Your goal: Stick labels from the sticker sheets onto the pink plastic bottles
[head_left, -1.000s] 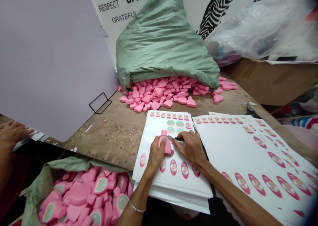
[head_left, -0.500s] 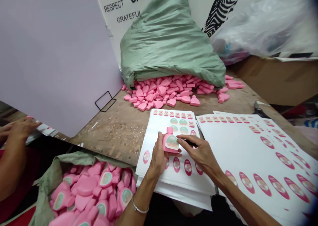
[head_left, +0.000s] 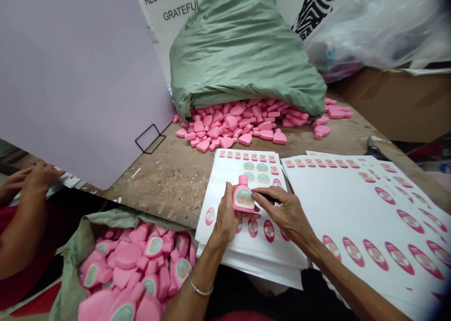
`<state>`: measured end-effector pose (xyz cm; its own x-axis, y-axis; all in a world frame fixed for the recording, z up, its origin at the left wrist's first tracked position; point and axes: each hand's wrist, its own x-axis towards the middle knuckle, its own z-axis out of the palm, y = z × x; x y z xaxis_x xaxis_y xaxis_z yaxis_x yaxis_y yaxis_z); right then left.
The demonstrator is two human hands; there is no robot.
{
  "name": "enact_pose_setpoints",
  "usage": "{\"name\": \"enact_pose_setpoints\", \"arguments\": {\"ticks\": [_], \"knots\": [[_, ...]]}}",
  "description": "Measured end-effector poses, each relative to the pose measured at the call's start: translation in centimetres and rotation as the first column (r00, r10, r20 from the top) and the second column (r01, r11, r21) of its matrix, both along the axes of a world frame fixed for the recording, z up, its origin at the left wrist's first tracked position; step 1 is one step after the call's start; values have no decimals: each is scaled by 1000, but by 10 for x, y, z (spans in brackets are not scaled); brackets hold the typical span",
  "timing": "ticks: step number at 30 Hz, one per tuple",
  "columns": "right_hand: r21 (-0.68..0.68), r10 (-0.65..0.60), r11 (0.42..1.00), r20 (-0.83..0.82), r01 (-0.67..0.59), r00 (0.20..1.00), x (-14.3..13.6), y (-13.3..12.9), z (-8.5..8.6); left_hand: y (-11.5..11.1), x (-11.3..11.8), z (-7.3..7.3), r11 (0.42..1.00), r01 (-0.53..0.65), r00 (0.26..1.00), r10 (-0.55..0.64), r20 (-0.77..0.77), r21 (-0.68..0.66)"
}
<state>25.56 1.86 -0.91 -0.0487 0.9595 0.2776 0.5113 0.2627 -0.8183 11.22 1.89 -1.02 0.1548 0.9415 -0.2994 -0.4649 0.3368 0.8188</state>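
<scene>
Pink bottle (head_left: 243, 178), green label (head_left: 243, 196) on its front face, is held above the left stack of sticker sheets (head_left: 227, 170) on the table (head_left: 165, 180). The left hand (head_left: 227, 213) is closed around the bottle, neck up, label towards the viewer. The right hand (head_left: 283, 213) is narrow: thumb and forefinger meet at the label's right edge, and a dark tool (head_left: 272, 198) is gripped in the same hand, its tip not clearly seen. Step in hand, in my judgement: setting and smoothing the label. The next move calls for light, even pressure outward to the edges, the left hand kept steady, the tool clear of the print. Unlabelled bottles (head_left: 231, 122) lie below the sack (head_left: 243, 53); labelled ones are among those in the open bag (head_left: 92, 219), lower left, the likely place for this piece once its edges are down.
</scene>
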Motion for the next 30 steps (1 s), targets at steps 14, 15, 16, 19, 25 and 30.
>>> {"name": "enact_pose_setpoints", "arguments": {"ticks": [14,15,16,19,25,30], "knots": [[46,-5,999,22,4,1000,-4,2,3,3,-9,3,992,122,992,-120,34,-37],[50,-7,999,20,6,1000,-4,3,3,3,-9,4,992,119,992,-117,45,-32],[53,-7,999,17,6,1000,-4,3,3,2,-9,6,993,114,992,-112,53,-24],[59,-7,998,13,6,1000,-5,2,3,1,-10,9,994,108,993,-109,53,15],[92,-27,996,86,19,996,1,5,3,-4,-13,10,972,166,986,-168,-3,167],[26,-130,991,108,128,986,13,16,4,-8,-13,13,969,197,979,-203,27,146]]}}
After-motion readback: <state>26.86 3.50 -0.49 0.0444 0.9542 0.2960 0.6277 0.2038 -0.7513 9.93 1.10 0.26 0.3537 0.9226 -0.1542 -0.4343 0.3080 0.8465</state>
